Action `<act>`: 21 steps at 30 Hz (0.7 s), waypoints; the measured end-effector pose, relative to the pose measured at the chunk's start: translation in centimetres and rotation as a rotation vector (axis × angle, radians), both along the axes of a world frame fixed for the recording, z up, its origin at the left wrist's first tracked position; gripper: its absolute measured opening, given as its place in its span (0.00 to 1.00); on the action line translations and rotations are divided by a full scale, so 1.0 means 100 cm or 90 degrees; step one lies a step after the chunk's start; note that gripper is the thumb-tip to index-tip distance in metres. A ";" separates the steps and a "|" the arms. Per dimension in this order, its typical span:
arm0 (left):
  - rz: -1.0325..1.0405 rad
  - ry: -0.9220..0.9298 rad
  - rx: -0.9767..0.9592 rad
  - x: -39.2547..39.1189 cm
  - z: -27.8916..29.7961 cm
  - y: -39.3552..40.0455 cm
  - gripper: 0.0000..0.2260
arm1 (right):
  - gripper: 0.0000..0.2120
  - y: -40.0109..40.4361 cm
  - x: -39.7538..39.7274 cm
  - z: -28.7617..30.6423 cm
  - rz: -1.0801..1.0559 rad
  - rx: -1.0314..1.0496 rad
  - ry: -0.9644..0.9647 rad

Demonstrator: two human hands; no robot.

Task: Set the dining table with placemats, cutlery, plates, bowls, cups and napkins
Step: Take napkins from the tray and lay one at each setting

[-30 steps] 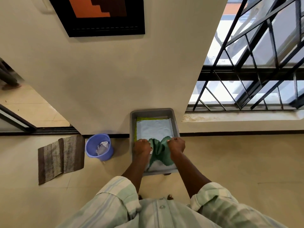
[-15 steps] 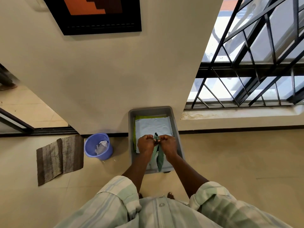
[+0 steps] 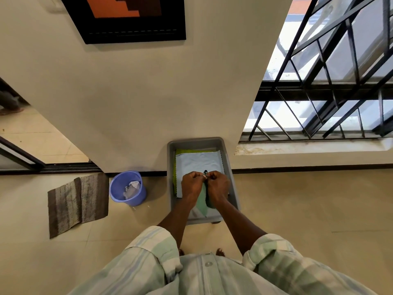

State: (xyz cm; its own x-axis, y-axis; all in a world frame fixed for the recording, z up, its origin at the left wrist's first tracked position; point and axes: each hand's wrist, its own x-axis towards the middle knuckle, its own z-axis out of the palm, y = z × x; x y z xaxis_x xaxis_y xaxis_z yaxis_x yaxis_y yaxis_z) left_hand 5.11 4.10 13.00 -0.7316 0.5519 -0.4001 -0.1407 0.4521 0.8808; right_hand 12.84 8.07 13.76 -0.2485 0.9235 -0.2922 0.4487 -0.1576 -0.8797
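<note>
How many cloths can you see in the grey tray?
3. A green cloth hangs pinched between both hands over the grey tray, a pale blue cloth lies flat under it, and a yellow-green cloth peeks out beneath. More may be hidden underneath.

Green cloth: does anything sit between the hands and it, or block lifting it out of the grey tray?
Nothing visible does. The left hand and right hand already pinch the green cloth together above the grey tray, which is open on top.

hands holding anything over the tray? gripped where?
Both: left hand and right hand pinch the green cloth by its top edge, hanging over the grey tray.
</note>
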 end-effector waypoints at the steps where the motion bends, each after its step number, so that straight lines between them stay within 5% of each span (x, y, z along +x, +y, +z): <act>1: -0.003 0.001 0.000 -0.001 -0.002 0.000 0.09 | 0.10 -0.001 0.001 0.002 0.003 0.002 0.003; 15: 0.016 -0.094 0.089 -0.012 -0.001 -0.004 0.02 | 0.13 0.002 0.003 0.003 0.066 -0.071 0.056; 21: -0.014 0.011 0.020 -0.021 -0.001 -0.005 0.05 | 0.16 0.008 0.002 0.001 0.033 -0.139 0.067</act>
State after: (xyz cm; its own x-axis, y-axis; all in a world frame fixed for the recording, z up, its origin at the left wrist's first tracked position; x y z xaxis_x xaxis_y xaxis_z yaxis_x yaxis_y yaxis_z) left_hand 3.06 3.57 12.91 -0.7260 0.5801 -0.3692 -0.1156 0.4263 0.8972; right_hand 13.08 8.84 13.87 -0.3330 0.8265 -0.4539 0.3686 -0.3290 -0.8694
